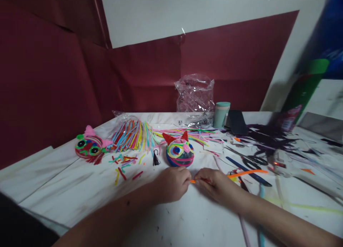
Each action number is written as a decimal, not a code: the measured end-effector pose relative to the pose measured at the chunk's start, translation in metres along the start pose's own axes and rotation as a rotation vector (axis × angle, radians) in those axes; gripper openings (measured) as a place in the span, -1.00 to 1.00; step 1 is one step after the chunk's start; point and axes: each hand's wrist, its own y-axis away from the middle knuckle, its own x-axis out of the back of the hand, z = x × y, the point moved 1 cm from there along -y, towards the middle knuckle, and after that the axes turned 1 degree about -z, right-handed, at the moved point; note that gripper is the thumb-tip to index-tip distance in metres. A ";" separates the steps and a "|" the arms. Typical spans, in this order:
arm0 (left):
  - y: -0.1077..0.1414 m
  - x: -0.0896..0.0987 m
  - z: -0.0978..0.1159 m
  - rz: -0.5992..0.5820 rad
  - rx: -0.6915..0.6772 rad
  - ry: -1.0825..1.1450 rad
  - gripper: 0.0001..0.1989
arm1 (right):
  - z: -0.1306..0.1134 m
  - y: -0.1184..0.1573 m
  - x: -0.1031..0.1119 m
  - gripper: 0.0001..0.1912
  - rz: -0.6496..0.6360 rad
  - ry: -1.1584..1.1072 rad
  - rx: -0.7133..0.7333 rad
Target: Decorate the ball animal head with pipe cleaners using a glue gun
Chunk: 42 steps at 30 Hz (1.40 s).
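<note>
A thin orange pipe cleaner (pixel 192 181) is pinched between my left hand (pixel 173 182) and my right hand (pixel 217 184), both closed just above the white marbled table (pixel 182 222). A short stretch shows between the fingertips. An orange length (pixel 258 172) comes out behind my right hand; I cannot tell if it is the same piece. Directly beyond my hands sits a round, cat-like face (pixel 180 152) with red pointed ears, ringed eyes and a pink nose. Another decorated face (pixel 88 147), with pink ears and green-ringed eyes, leans at the left.
A bundle of coloured pipe cleaners (pixel 131 136) lies behind, with cut pieces (pixel 124 161) in front. Scissors (pixel 253 162), a dark blue strip (pixel 248 171) and a glue gun (pixel 284 163) are at right. Farther back stand a mint cup (pixel 222 114) and a clear plastic bag (pixel 195 95).
</note>
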 end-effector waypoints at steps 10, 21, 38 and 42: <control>-0.004 0.004 -0.001 -0.031 0.318 0.735 -0.92 | -0.003 0.001 0.001 -0.74 0.128 0.183 0.220; -0.007 0.009 -0.011 -0.013 0.268 0.252 -0.84 | 0.000 -0.005 0.023 -0.88 -0.011 0.666 0.284; -0.005 0.042 0.013 0.111 0.277 -0.088 -0.90 | 0.075 0.019 0.140 -0.57 0.040 0.687 0.144; -0.001 0.059 0.001 0.123 0.291 -0.100 -0.92 | 0.086 0.039 0.151 -0.48 0.267 0.724 0.041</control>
